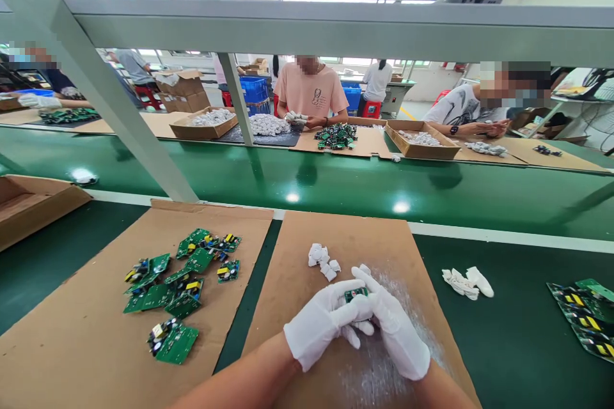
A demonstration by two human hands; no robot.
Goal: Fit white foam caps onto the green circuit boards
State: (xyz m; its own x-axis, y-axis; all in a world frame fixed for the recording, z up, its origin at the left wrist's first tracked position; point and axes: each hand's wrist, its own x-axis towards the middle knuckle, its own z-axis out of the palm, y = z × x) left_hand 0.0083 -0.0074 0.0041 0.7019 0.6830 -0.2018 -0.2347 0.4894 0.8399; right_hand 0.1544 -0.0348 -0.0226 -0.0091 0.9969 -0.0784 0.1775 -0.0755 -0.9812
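Both my hands wear white gloves and meet over a cardboard sheet (297, 307). A small green circuit board (355, 294) shows between them. My left hand (326, 319) grips it, thumb and fingers closed round its sides. From the other side my right hand (393, 326) presses its fingers on the same board; the board's lower part is hidden by the gloves. Just beyond my fingertips lie several small white pieces (323, 260). White powdery marks (374, 370) streak the cardboard under my wrists.
Several green circuit boards (177, 344) lie on another cardboard sheet (71, 332) at left. At right are a crumpled white glove (467, 283) and a panel of boards (582, 319). Beyond the green conveyor (336, 185), people work at benches. A metal post (125, 96) slants at left.
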